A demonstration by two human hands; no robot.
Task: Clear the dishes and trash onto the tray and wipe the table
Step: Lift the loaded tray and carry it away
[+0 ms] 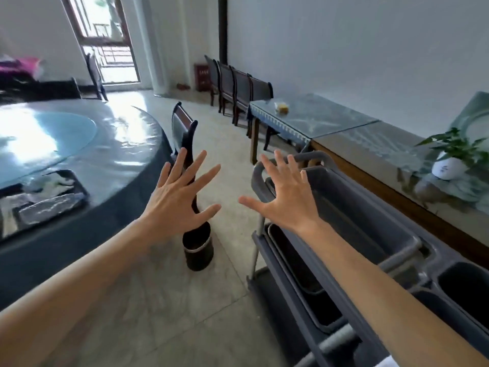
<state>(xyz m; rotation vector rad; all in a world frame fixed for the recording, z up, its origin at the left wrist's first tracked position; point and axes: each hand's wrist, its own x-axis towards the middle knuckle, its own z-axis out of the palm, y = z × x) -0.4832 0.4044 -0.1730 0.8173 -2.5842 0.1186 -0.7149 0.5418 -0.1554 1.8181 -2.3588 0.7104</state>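
Reaching forward over bare floor, left hand and right hand both spread, fingers straight, holding nothing. Open floor strip between round table edge and grey service cart. Dark tray near table's front edge, holding crumpled white paper and clear plastic wrapping; contents blurred. Cart top tub shows no contents. Black bin on floor just beside table edge, under chair.

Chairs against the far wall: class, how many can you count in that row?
4 chairs stand side by side along the far wall: first, second, third, fourth. Others may be hidden.
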